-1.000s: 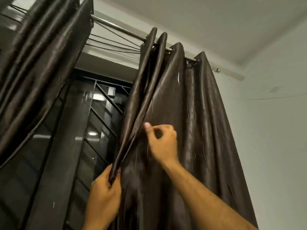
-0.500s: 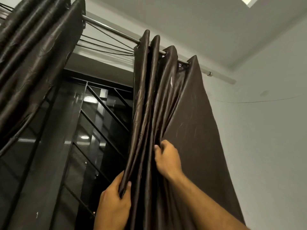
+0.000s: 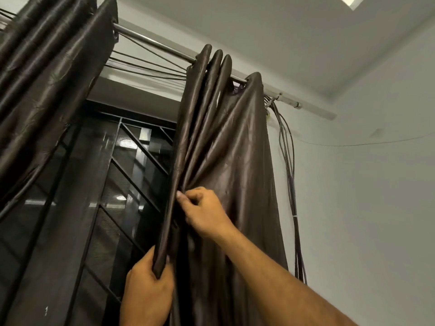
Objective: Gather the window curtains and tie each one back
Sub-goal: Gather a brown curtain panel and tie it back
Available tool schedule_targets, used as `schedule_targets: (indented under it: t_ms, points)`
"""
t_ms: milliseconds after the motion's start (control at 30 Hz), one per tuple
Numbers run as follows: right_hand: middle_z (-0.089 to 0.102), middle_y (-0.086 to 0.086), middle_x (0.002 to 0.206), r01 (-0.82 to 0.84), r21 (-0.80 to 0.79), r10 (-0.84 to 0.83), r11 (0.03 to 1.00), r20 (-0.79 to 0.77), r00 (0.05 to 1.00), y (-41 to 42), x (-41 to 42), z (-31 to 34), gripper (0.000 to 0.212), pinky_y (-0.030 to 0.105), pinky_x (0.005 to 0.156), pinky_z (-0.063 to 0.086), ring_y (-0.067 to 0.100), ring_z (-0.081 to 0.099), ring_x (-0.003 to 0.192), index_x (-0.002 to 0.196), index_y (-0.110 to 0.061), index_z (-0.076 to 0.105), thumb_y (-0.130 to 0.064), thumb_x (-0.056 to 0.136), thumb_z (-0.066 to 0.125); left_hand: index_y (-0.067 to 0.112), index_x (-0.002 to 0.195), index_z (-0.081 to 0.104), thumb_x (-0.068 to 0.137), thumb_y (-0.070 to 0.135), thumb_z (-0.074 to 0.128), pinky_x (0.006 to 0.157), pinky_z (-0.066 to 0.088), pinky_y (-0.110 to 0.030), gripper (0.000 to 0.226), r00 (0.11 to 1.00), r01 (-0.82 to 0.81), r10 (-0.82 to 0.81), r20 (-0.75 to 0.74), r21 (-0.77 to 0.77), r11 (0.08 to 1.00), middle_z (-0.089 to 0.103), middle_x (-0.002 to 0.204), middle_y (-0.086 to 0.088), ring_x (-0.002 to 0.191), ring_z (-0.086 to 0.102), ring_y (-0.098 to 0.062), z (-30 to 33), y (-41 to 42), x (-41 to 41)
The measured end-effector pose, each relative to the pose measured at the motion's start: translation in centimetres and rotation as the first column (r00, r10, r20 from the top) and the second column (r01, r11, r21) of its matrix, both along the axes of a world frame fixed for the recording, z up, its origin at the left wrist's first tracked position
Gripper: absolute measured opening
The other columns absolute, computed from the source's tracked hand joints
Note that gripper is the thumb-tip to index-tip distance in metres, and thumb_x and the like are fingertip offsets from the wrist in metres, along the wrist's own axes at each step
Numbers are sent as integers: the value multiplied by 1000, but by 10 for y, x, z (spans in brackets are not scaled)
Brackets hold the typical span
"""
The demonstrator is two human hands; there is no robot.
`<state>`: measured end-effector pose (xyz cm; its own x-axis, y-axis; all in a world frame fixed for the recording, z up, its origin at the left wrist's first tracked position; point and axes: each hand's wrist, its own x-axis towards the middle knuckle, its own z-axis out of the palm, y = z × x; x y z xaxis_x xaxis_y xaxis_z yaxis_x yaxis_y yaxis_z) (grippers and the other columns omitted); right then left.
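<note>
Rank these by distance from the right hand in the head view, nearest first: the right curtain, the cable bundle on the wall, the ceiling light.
From the right hand:
1. right curtain, pinched in its fingers.
2. cable bundle, on the wall to the right.
3. ceiling light, top right corner.

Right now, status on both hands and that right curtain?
Left hand shut on right curtain front folds. Right hand pinching next pleat. No tieback visible. Cable bundle hangs beside curtain.

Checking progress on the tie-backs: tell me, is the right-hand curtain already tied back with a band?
No: the right-hand curtain carries no tie, and the left hand and right hand only pinch its gathered folds.
</note>
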<state>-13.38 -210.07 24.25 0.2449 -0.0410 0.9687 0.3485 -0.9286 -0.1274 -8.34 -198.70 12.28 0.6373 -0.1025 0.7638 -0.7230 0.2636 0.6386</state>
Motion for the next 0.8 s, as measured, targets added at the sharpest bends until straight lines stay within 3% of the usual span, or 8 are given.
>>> schedule_targets:
  t_ms: [67,133,200,267,500,567,667,800]
  points:
    - [60,-4,78,92,155,-131,984,263,956,-27,-9,-6,51,39,80,48,17,60,85,61,-26,61,-65,94,55,52,80,67,91,13,67,78,53,-33,40,999,44,-42,-31,53,998,73,70,7,76,69,-9,-3,2,4]
    - [62,3,115,150,428,-350,891,438,828,-57,-23,-7,57,41,100,46,25,58,113,101,-24,71,-76,86,52,40,97,68,91,8,67,87,51,-34,33,999,33,-31,-36,67,997,74,73,6,86,69,-15,-5,2,7]
    - [42,18,152,179,676,-509,715,326,797,-86,-38,-1,92,52,119,30,37,41,142,143,-12,49,-80,81,57,19,123,70,92,5,66,98,50,-36,34,999,30,-26,-45,77,997,75,91,0,95,68,-21,-5,1,12]
    - [16,21,168,222,780,-488,585,120,865,-104,-48,3,116,59,126,9,38,16,156,160,-11,19,-77,77,67,12,137,63,93,6,66,100,50,-35,44,999,15,-12,-32,90,996,74,99,-5,96,68,-21,-4,2,14]
    - [21,22,166,360,797,-535,485,-55,843,-141,-59,17,123,63,123,16,44,23,153,162,-10,0,-60,81,77,11,136,64,91,3,67,101,50,-38,46,998,-42,45,-42,79,996,72,97,-9,95,67,-28,-3,6,18]
    - [45,19,155,394,757,-483,521,-119,868,-145,-62,15,102,58,121,26,43,44,142,158,-6,23,-53,85,77,12,137,63,91,5,68,104,48,-37,48,998,-36,41,-45,89,995,71,98,-8,96,66,-27,-2,6,16]
    - [69,17,127,328,600,-374,730,-51,926,-132,-58,8,40,41,102,50,37,65,117,133,-2,60,-25,101,63,18,145,54,93,10,67,106,40,-31,54,998,2,6,-56,132,991,65,106,-7,101,60,-23,-1,1,5]
    - [65,14,132,240,379,-238,894,-53,970,-91,-35,20,32,33,102,45,34,60,125,133,-4,58,-21,107,50,41,155,33,98,19,59,112,33,-26,66,996,83,-85,6,164,983,60,125,6,113,56,-11,1,-3,-12]
